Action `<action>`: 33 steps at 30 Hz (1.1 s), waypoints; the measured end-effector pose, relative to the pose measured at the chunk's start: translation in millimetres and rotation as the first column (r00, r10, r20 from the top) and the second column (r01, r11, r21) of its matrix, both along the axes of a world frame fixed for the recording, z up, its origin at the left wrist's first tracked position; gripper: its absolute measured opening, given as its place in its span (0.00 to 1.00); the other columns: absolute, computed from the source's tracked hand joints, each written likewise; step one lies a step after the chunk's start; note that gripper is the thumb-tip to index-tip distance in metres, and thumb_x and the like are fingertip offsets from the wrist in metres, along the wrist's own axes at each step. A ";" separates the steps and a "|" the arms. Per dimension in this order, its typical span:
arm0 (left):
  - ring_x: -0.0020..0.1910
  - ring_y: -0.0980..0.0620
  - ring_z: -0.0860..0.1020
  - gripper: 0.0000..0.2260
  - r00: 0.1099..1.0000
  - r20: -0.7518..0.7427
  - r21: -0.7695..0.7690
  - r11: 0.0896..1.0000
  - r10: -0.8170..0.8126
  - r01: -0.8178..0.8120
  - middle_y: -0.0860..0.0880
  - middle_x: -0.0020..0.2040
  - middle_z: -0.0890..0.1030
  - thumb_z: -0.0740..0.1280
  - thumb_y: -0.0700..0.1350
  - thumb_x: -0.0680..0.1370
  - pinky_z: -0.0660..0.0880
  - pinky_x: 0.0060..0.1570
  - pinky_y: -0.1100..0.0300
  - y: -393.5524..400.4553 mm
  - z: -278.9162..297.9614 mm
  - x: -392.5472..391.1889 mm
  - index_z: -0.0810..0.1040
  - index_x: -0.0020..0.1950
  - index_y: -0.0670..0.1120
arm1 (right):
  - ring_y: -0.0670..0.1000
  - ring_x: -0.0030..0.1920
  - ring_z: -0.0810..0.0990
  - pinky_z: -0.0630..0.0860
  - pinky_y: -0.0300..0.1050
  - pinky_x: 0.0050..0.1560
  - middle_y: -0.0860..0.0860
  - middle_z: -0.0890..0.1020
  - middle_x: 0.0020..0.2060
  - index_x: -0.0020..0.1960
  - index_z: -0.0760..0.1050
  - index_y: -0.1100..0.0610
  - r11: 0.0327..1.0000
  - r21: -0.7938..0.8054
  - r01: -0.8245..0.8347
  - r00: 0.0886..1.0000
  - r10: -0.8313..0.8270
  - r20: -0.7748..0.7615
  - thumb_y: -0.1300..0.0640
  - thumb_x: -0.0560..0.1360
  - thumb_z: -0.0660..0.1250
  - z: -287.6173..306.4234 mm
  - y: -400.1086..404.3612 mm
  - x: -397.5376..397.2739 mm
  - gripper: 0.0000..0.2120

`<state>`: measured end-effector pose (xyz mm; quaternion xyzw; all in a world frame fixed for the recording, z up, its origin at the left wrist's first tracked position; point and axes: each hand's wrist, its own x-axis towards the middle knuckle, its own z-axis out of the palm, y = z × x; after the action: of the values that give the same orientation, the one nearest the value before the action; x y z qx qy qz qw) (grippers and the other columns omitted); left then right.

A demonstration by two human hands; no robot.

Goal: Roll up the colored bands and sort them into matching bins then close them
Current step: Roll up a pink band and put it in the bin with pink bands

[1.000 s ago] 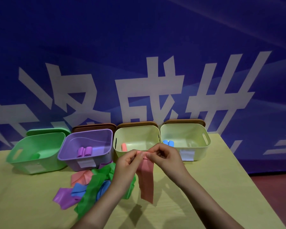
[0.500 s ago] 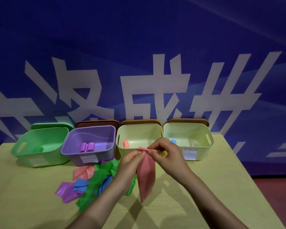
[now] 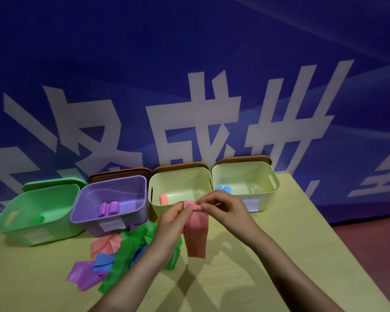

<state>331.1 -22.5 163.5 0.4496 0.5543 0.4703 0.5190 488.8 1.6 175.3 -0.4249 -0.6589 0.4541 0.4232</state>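
Item: pink band [image 3: 195, 235], top edge pinched betw. left hand [image 3: 172, 218] & right hand [image 3: 223, 207], hands close together, rest hanging over worktop [image 3: 268, 266] nr loose band pile [image 3: 122, 251].

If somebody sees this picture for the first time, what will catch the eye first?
First, the two hands at the centre: the left hand and right hand pinch the top of a pink band that hangs above the table. Behind them stand four open bins, and a colourful pile of loose bands lies to the left.

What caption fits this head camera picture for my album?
Both hands roll a pink band before four open bins.
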 end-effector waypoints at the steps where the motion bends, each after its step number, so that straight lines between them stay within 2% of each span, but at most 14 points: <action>1: 0.49 0.50 0.81 0.10 0.999 -0.038 0.021 1.000 -0.004 0.005 0.50 0.45 0.85 0.62 0.42 0.80 0.76 0.52 0.54 -0.2 0.7 0.6 0.83 0.49 0.49 | 0.46 0.44 0.80 0.76 0.39 0.47 0.49 0.82 0.42 0.48 0.81 0.52 0.999 -0.037 0.015 1.000 -0.015 -0.018 0.61 0.74 0.71 -1.2 -1.0 -1.0 0.05; 3: 0.42 0.50 0.78 0.09 0.993 -0.114 0.078 0.997 0.002 0.007 0.47 0.41 0.82 0.62 0.42 0.80 0.73 0.44 0.58 -0.4 0.8 2.3 0.82 0.48 0.44 | 0.44 0.40 0.77 0.75 0.36 0.43 0.50 0.81 0.39 0.49 0.81 0.53 0.996 -0.086 0.028 1.000 -0.027 0.007 0.59 0.73 0.72 -2.8 -1.7 -3.1 0.06; 5: 0.38 0.51 0.74 0.09 0.974 -0.225 0.148 0.989 0.014 0.020 0.42 0.38 0.78 0.62 0.43 0.80 0.68 0.37 0.61 -1.1 -1.3 2.3 0.79 0.47 0.40 | 0.44 0.36 0.75 0.71 0.37 0.39 0.51 0.80 0.35 0.44 0.81 0.55 0.997 -0.068 0.038 0.998 -0.034 0.055 0.58 0.73 0.72 -3.6 -0.2 -3.5 0.01; 6: 0.36 0.51 0.74 0.10 0.960 -0.278 0.184 0.982 0.021 0.031 0.41 0.39 0.79 0.62 0.45 0.80 0.68 0.35 0.61 -2.2 -2.1 2.1 0.79 0.47 0.40 | 0.45 0.35 0.74 0.70 0.39 0.37 0.52 0.79 0.33 0.40 0.80 0.56 0.998 -0.049 0.042 0.997 -0.039 0.061 0.59 0.73 0.72 -4.8 0.4 -3.5 0.03; 10: 0.39 0.45 0.77 0.14 0.937 -0.344 0.308 0.950 0.056 0.056 0.43 0.39 0.80 0.61 0.50 0.78 0.72 0.36 0.50 -5.7 -2.8 1.9 0.78 0.46 0.41 | 0.47 0.32 0.72 0.67 0.40 0.35 0.50 0.76 0.28 0.35 0.77 0.54 0.998 -0.069 0.011 0.999 -0.014 -0.042 0.63 0.73 0.71 -4.5 -0.9 -4.9 0.10; 12: 0.36 0.46 0.76 0.12 0.962 -0.266 0.306 0.952 0.066 0.020 0.43 0.39 0.80 0.62 0.47 0.79 0.70 0.34 0.52 -7.1 0.3 2.3 0.79 0.46 0.40 | 0.47 0.31 0.71 0.68 0.38 0.34 0.49 0.75 0.27 0.35 0.77 0.55 0.995 -0.099 -0.017 0.994 0.006 -0.107 0.65 0.73 0.71 -1.4 -1.3 -6.7 0.10; 14: 0.38 0.52 0.77 0.08 0.995 -0.058 0.214 0.975 0.076 -0.062 0.44 0.40 0.82 0.64 0.42 0.79 0.72 0.38 0.57 -7.8 5.7 4.1 0.81 0.47 0.42 | 0.46 0.30 0.72 0.68 0.36 0.34 0.49 0.75 0.27 0.36 0.78 0.59 0.992 -0.121 -0.039 0.982 0.016 -0.186 0.66 0.73 0.70 2.5 -1.2 -8.8 0.08; 15: 0.41 0.52 0.79 0.08 0.996 0.068 0.149 0.987 0.058 -0.067 0.44 0.42 0.83 0.64 0.43 0.78 0.74 0.42 0.57 -8.0 8.0 4.8 0.82 0.48 0.42 | 0.45 0.29 0.72 0.69 0.35 0.33 0.49 0.75 0.27 0.37 0.78 0.60 0.989 -0.137 -0.048 0.973 0.015 -0.232 0.66 0.73 0.70 5.4 -1.2 -10.2 0.07; 17: 0.44 0.45 0.81 0.17 0.959 0.282 0.042 0.999 -0.002 -0.011 0.38 0.48 0.83 0.63 0.50 0.76 0.77 0.48 0.51 -8.5 11.0 4.7 0.80 0.54 0.39 | 0.46 0.29 0.72 0.70 0.37 0.32 0.52 0.75 0.28 0.38 0.78 0.63 0.986 -0.158 -0.049 0.962 0.005 -0.272 0.66 0.73 0.70 10.7 -0.8 -12.8 0.05; 19: 0.41 0.41 0.81 0.21 0.927 0.371 -0.012 0.998 -0.049 0.058 0.33 0.45 0.81 0.61 0.51 0.75 0.79 0.45 0.49 -10.4 13.4 5.7 0.77 0.57 0.35 | 0.48 0.29 0.72 0.69 0.42 0.29 0.54 0.75 0.29 0.40 0.79 0.63 0.986 -0.164 -0.044 0.964 -0.001 -0.264 0.65 0.73 0.70 14.2 0.2 -14.7 0.04; 21: 0.37 0.40 0.81 0.17 0.917 0.393 -0.048 0.994 -0.071 0.098 0.33 0.41 0.81 0.61 0.48 0.75 0.80 0.40 0.52 -12.8 14.7 7.9 0.77 0.56 0.36 | 0.47 0.30 0.73 0.69 0.40 0.30 0.52 0.76 0.29 0.41 0.80 0.62 0.989 -0.142 -0.035 0.970 0.000 -0.242 0.65 0.73 0.69 15.2 2.7 -15.7 0.03; 25: 0.32 0.44 0.81 0.09 0.943 0.331 -0.069 0.996 -0.027 0.053 0.38 0.36 0.82 0.59 0.39 0.80 0.80 0.34 0.56 -13.8 14.8 8.7 0.76 0.53 0.37 | 0.44 0.38 0.78 0.73 0.37 0.41 0.45 0.82 0.34 0.43 0.82 0.54 0.997 -0.073 -0.005 0.984 -0.008 -0.180 0.66 0.73 0.70 14.7 7.1 -16.4 0.08; 30: 0.38 0.42 0.82 0.10 0.966 0.255 -0.028 0.999 -0.032 0.040 0.36 0.43 0.83 0.60 0.39 0.80 0.79 0.38 0.55 -11.5 15.7 6.5 0.78 0.56 0.39 | 0.46 0.42 0.79 0.74 0.37 0.43 0.44 0.81 0.39 0.45 0.83 0.48 0.986 0.153 0.065 0.998 -0.060 -0.034 0.65 0.73 0.70 3.8 5.5 -14.0 0.12; 33: 0.39 0.40 0.82 0.10 0.963 0.269 -0.023 0.999 -0.034 0.042 0.35 0.44 0.83 0.59 0.39 0.80 0.79 0.39 0.54 -8.7 17.6 4.6 0.79 0.54 0.38 | 0.45 0.41 0.78 0.72 0.33 0.43 0.45 0.79 0.39 0.48 0.83 0.53 0.943 0.325 0.063 0.997 -0.073 0.019 0.65 0.73 0.70 1.9 4.7 -12.4 0.09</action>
<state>335.7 -31.2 181.1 0.3850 0.4768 0.5089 0.6045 476.4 6.3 177.2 -0.3789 -0.7161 0.3180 0.4924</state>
